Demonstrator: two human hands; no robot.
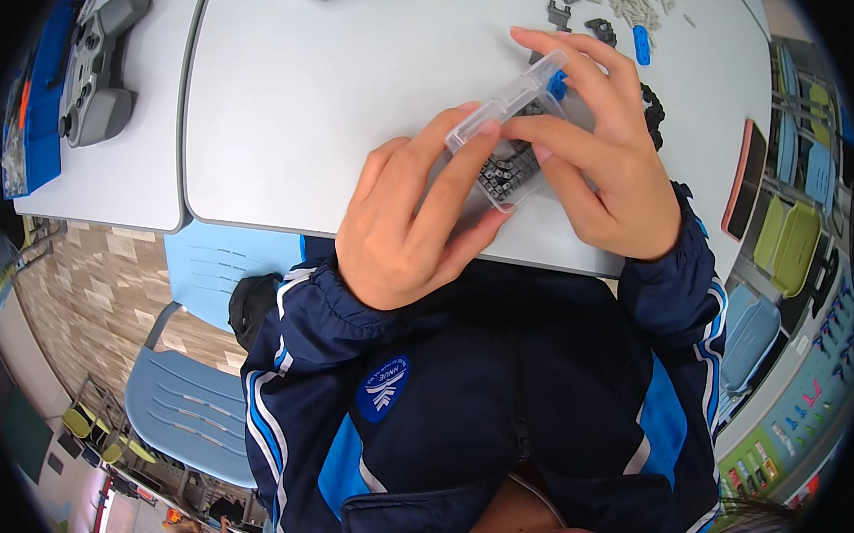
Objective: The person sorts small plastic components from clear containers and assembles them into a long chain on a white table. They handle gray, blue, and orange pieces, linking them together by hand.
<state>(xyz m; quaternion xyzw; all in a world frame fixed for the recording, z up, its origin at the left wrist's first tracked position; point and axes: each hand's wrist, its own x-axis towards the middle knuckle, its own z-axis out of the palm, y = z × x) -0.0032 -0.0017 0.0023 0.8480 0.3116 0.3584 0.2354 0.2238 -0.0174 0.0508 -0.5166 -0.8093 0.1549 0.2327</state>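
Observation:
Over the near edge of the white table, both hands are on a small clear plastic box (508, 206) full of small dark grey block-like pieces (509, 174). Its hinged transparent lid (515, 93) is tilted up. My left hand (401, 215) grips the box from the left, thumb at its near end and fingertips by the lid. From the right, my right hand (605, 154) has fingers curled round the box, one fingertip near the lid's edge and another stretched past its far end. A blue piece (557, 85) shows beside the lid; whether inside the box is unclear.
Pale loose pieces (630, 5), dark grey connectors (559, 15), a blue part (641, 45) and a black chain-like part (653, 114) lie beyond my right hand. A phone-like slab (744, 178) is at the right edge. A grey game controller (104, 71) and blue tray (46, 154) are far left.

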